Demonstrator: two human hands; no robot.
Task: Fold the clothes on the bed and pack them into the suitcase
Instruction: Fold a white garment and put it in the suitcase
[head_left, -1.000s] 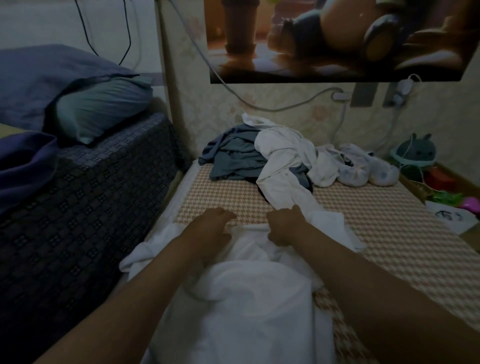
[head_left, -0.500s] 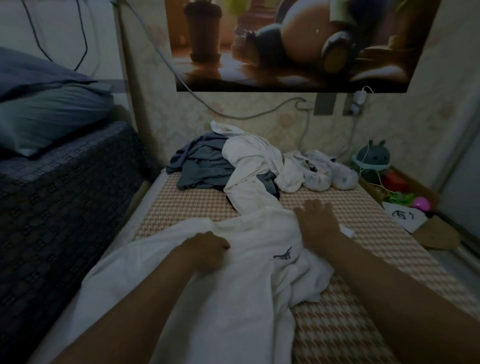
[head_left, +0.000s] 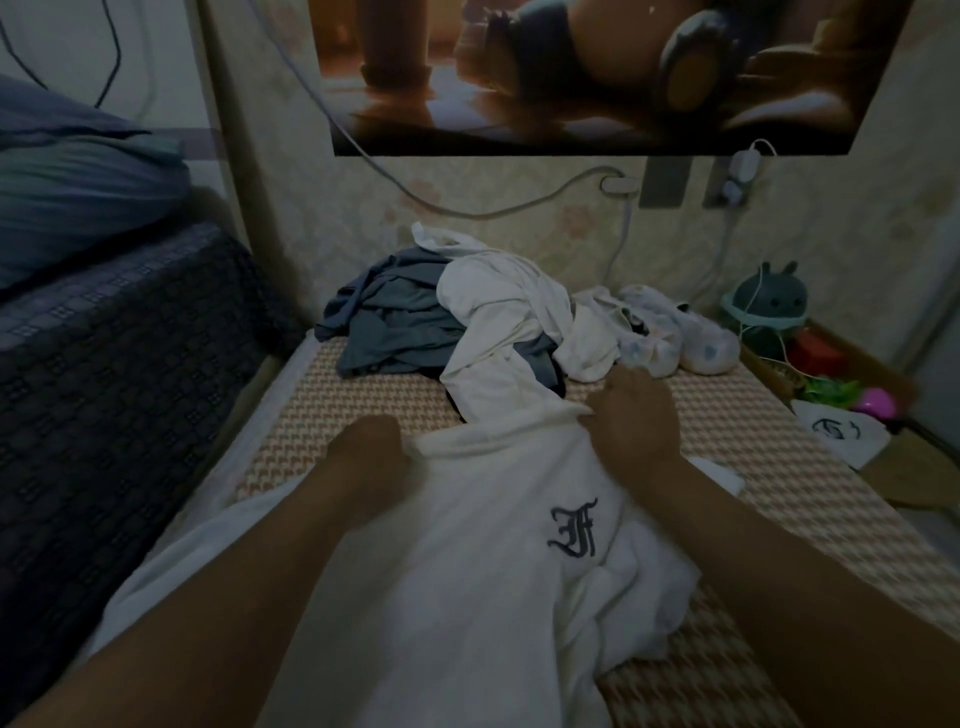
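Observation:
A white shirt (head_left: 467, 561) with a dark gothic letter on its chest lies spread over the near part of the bed's patterned mat (head_left: 779, 483). My left hand (head_left: 366, 444) grips the shirt's far edge on the left. My right hand (head_left: 631, 415) pinches the same edge on the right. Behind them is a heap of clothes: a grey-blue garment (head_left: 395, 327), a cream-white one (head_left: 498, 322) trailing toward the shirt, and smaller pale pieces (head_left: 675, 338). No suitcase is in view.
A higher bed with a dark patterned cover (head_left: 114, 364) and a pillow (head_left: 67, 192) stands on the left. At the right edge are a round green toy (head_left: 774, 301), a white bag (head_left: 836, 431), cables and small coloured items. A poster (head_left: 597, 67) hangs on the wall.
Both hands have moved up along the white shirt and now hold its far edge. The shirt has been turned and spread, so the dark letter faces up.

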